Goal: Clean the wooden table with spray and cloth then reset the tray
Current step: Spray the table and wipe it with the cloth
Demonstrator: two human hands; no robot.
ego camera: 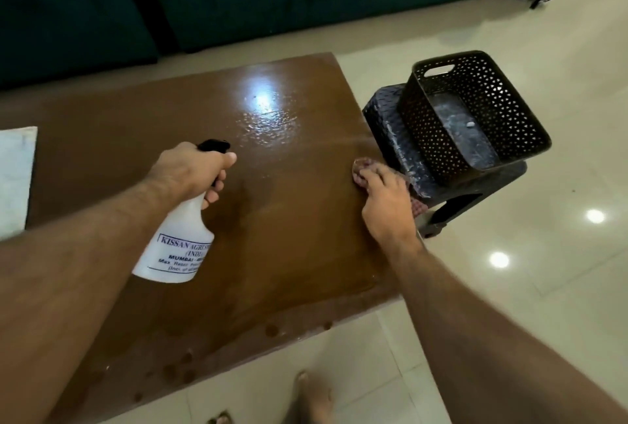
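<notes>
Glossy wet wood covers the bench mid-frame. My left hand grips the spray bottle; my right hand presses the cloth flat at the bench's right edge. Overspray could reach the basket right of it, or the cloth slip off.

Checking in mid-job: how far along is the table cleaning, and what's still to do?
Done: part of the wooden table is wet and glossy from spraying. In hand: the left hand grips the spray bottle, a mist streak visible past its nozzle, while the right hand presses the cloth at the table's right edge. Left: wiping the wet top, and the reset; the black basket sits on a stool beside the table.
</notes>
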